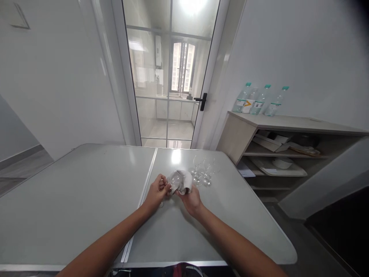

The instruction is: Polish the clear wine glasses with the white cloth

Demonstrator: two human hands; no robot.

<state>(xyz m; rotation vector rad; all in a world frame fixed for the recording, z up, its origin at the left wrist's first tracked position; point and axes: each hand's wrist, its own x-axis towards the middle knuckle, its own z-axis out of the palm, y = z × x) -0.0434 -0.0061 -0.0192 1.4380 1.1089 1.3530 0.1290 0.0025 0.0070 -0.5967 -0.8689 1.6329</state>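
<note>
Over the table, my left hand (158,191) has its fingers closed at the left side of a clear, rounded glass (175,178). Its exact shape is hard to make out. A white cloth (187,179) lies bunched against the glass, and my right hand (191,199) is wrapped under and around this cloth from the right. The cloth hides part of the right fingers. Just right of the hands, several clear glasses (205,177) stand close together on the table, their outlines faint.
The grey table (72,200) has a metal strip (148,177) across it. At the right stands a wooden shelf unit (248,132) with several plastic bottles (261,100) on top and trays (276,167) inside. Behind the table is a glass door (152,115) with a black handle (203,101).
</note>
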